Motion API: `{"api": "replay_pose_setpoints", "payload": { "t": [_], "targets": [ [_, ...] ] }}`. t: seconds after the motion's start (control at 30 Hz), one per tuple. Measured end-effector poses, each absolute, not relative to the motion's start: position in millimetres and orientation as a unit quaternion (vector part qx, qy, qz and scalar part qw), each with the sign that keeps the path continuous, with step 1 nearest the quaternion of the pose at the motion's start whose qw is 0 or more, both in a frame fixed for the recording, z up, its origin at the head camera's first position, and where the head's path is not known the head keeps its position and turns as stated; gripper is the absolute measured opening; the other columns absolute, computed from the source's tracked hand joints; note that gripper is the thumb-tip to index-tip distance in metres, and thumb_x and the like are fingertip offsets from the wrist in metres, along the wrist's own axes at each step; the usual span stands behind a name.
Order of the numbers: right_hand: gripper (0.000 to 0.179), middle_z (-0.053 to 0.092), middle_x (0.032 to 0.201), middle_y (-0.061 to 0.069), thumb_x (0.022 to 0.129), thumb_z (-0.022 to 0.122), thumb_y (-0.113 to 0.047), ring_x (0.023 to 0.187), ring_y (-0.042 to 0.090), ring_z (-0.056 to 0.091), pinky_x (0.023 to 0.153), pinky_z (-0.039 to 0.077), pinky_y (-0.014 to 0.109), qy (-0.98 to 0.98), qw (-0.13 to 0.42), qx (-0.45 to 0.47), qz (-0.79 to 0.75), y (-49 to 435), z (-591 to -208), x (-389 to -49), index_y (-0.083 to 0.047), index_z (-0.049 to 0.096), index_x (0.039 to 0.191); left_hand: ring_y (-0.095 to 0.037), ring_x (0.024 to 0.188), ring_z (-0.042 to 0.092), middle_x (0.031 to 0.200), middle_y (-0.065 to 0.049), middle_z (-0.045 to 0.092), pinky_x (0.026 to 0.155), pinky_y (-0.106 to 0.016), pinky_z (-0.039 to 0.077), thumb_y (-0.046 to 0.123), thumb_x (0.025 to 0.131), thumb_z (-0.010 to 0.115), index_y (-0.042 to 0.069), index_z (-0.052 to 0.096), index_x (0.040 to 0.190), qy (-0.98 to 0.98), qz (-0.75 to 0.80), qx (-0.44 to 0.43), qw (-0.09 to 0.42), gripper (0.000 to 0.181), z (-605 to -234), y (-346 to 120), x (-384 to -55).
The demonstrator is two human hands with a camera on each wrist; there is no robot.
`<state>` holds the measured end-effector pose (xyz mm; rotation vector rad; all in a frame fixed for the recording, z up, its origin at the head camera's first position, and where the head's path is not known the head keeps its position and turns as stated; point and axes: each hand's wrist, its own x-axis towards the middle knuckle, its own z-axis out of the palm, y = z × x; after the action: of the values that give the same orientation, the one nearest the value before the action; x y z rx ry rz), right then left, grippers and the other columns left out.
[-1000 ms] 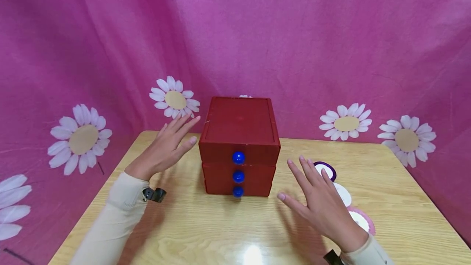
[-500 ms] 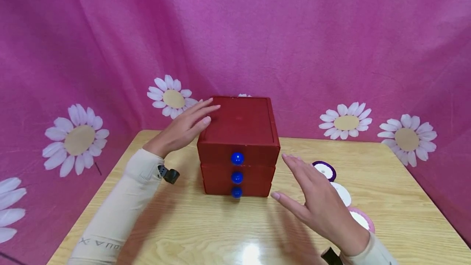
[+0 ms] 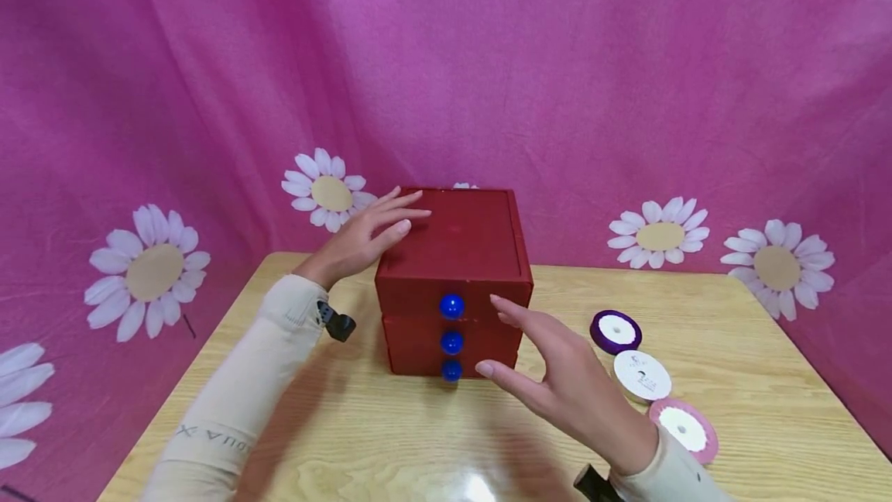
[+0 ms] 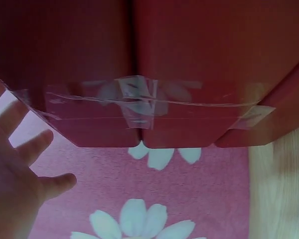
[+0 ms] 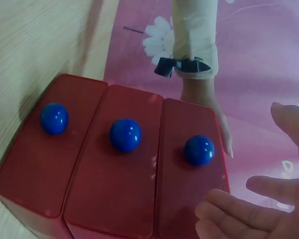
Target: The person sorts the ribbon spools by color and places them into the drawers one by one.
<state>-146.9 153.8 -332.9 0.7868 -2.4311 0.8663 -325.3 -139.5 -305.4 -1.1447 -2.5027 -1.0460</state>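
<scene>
A red box with three stacked drawers [image 3: 456,242] stands on the table, each front bearing a round blue knob [image 3: 451,306]. My left hand [image 3: 362,237] reaches over its top left edge, fingers spread and nearly straight. In the left wrist view that hand [image 4: 15,159] is beside the box's side, where clear tape [image 4: 139,102] runs across. My right hand [image 3: 567,378] is in front of the right part of the drawer fronts, thumb and fingers apart with nothing between them. The right wrist view has its fingertips [image 5: 214,209] overlapping the top drawer's front, below that drawer's knob [image 5: 199,150].
Three ribbon spools lie in a row on the right of the wooden table [image 3: 759,378]: purple [image 3: 616,331], white [image 3: 643,376] and pink [image 3: 684,430]. A pink cloth [image 3: 571,99] with white daisies hangs behind and at the sides.
My left hand has moved right, from beside the box to over its top left edge. My right hand has moved left, from beside the spools to in front of the drawers.
</scene>
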Motion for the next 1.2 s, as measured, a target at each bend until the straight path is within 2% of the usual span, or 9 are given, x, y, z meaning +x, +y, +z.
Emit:
{"api": "replay_pose_setpoints", "payload": {
  "t": [0.13,0.23,0.4,0.57,0.77,0.97,1.1,1.2],
  "targets": [
    [0.064,0.064,0.121,-0.004,0.084,0.070,-0.046,0.112,0.010,0.059,0.093,0.049,0.041,-0.871,0.192,0.292,0.345,144.9,-333.2,-157.6,-0.024,0.049,0.141,-0.018,0.147,0.012,0.152,0.009,0.037,0.113,-0.058,0.011,0.044,0.099,0.042,0.030,0.059,0.134,-0.837,-0.381,-0.382,0.090,0.041,-309.7,-137.6,-332.5],
    [0.062,0.066,0.117,-0.003,0.084,0.071,-0.044,0.108,0.011,0.062,0.089,0.051,0.040,-0.861,0.168,0.298,0.377,139.5,-333.7,-164.7,-0.024,0.051,0.139,-0.022,0.148,0.012,0.152,0.009,0.037,0.114,-0.056,0.010,0.044,0.099,0.042,0.028,0.060,0.133,-0.827,-0.395,-0.391,0.085,0.041,-313.2,-135.1,-337.9],
    [0.058,0.069,0.111,-0.001,0.085,0.070,-0.042,0.099,0.014,0.067,0.083,0.054,0.035,-0.841,0.118,0.312,0.425,131.6,-335.2,-174.1,-0.025,0.052,0.138,-0.022,0.148,0.010,0.151,0.007,0.038,0.114,-0.056,0.008,0.035,0.100,0.041,0.024,0.061,0.132,-0.813,-0.415,-0.399,0.086,0.039,-318.1,-131.6,-342.5],
    [0.056,0.070,0.109,0.002,0.087,0.070,-0.038,0.092,0.011,0.068,0.080,0.055,0.032,-0.829,0.091,0.320,0.449,128.5,-338.5,-181.2,-0.024,0.052,0.138,-0.026,0.148,0.005,0.153,-0.004,0.037,0.114,-0.057,0.004,0.024,0.101,0.037,0.014,0.062,0.131,-0.801,-0.436,-0.403,0.081,0.040,-320.6,-128.7,-339.8],
    [0.054,0.070,0.110,0.003,0.087,0.070,-0.036,0.090,0.009,0.068,0.077,0.056,0.033,-0.823,0.084,0.320,0.462,125.6,-343.4,-188.7,-0.024,0.053,0.137,-0.032,0.147,0.000,0.152,-0.017,0.033,0.114,-0.057,0.001,0.015,0.100,0.031,0.000,0.060,0.129,-0.786,-0.473,-0.393,0.063,0.044,-310.1,-122.9,-321.8],
    [0.049,0.070,0.104,0.002,0.087,0.071,-0.033,0.083,0.008,0.067,0.073,0.056,0.029,-0.822,0.102,0.319,0.460,122.9,-345.8,-194.9,-0.022,0.057,0.134,-0.033,0.147,0.002,0.149,-0.022,0.036,0.115,-0.055,0.001,0.016,0.099,0.035,-0.004,0.060,0.126,-0.772,-0.489,-0.399,0.076,0.043,-306.6,-118.5,-315.6],
    [0.043,0.070,0.096,-0.005,0.087,0.071,-0.028,0.074,0.005,0.066,0.068,0.055,0.026,-0.827,0.127,0.303,0.456,120.4,-348.8,-195.5,-0.023,0.061,0.129,-0.039,0.146,0.002,0.148,-0.025,0.036,0.114,-0.058,0.001,0.007,0.096,0.038,-0.008,0.059,0.125,-0.757,-0.497,-0.416,0.080,0.039,-312.2,-118.4,-318.3],
    [0.039,0.070,0.090,-0.007,0.087,0.072,-0.024,0.068,0.004,0.064,0.063,0.055,0.025,-0.829,0.145,0.285,0.458,116.1,-351.7,-195.0,-0.024,0.064,0.125,-0.038,0.146,0.002,0.148,-0.023,0.037,0.114,-0.057,0.001,0.004,0.094,0.039,-0.007,0.060,0.125,-0.748,-0.501,-0.426,0.090,0.039,-324.3,-122.1,-328.1]
  ]
}}
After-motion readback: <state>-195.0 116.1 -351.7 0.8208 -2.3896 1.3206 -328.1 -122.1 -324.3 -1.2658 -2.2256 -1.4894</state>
